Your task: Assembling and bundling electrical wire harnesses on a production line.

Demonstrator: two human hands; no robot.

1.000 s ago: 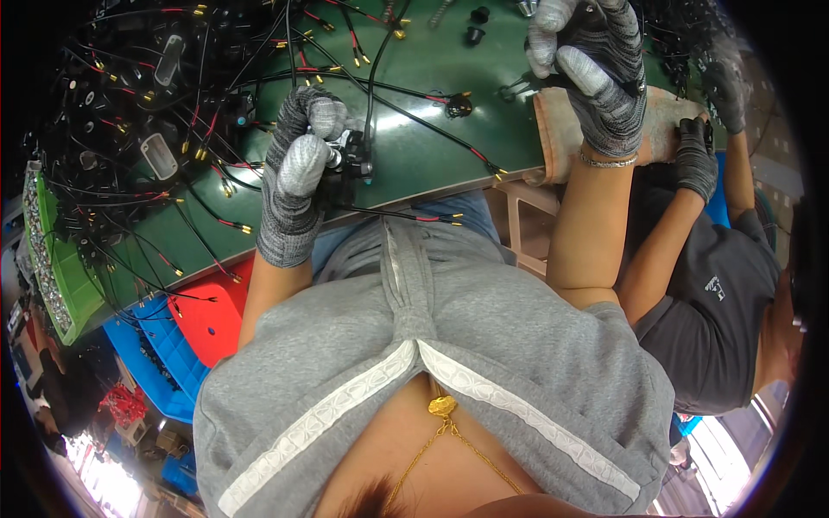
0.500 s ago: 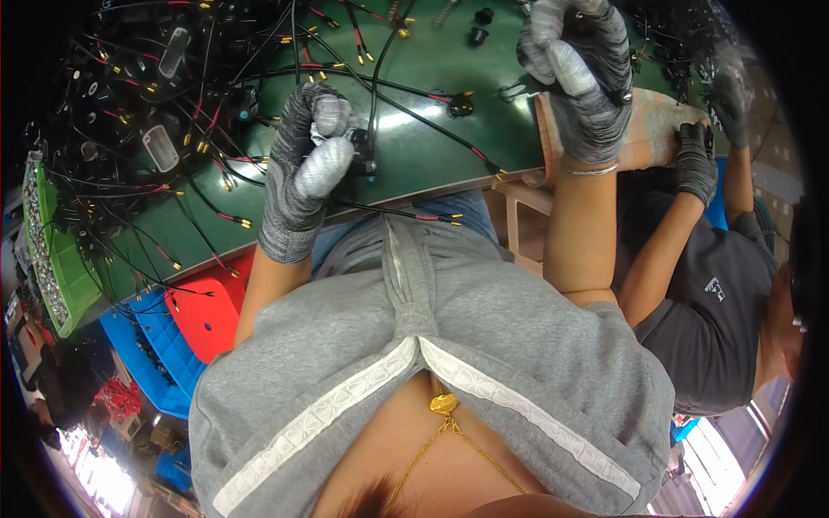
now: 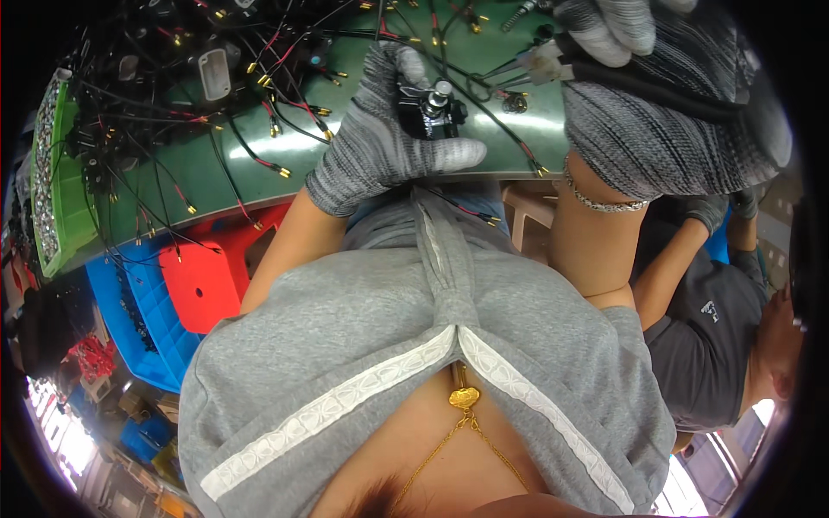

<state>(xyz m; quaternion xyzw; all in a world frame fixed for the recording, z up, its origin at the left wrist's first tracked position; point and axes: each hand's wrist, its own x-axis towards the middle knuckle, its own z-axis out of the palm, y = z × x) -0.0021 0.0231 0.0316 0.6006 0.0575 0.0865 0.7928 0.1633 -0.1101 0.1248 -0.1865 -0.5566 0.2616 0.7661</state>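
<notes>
My gloved left hand (image 3: 371, 142) is closed around a black part (image 3: 425, 116) with a shiny metal post (image 3: 440, 95) standing up from it, near the table's front edge. A black cable with a red-sleeved, gold-tipped end (image 3: 490, 217) hangs below that hand. Very close to the camera, my gloved right hand (image 3: 661, 112) grips a pair of pliers (image 3: 542, 65) with dark handles and a pale wrapped middle. Their thin jaws (image 3: 488, 82) point left toward the black part, apart from it. Some right fingers are cut off by the upper edge.
Black cables with gold-tipped ends (image 3: 272, 164) cover the green table (image 3: 509, 129)'s left side, among black housings (image 3: 216, 73). A green bin (image 3: 73, 216) of small metal parts stands far left, above a blue crate (image 3: 142, 311) and red stool (image 3: 207, 281). A co-worker (image 3: 704, 345) sits right.
My right hand has come much closer to the camera, now with the pliers in it. My left hand has moved right with the black part and turned it, so the metal post shows.
</notes>
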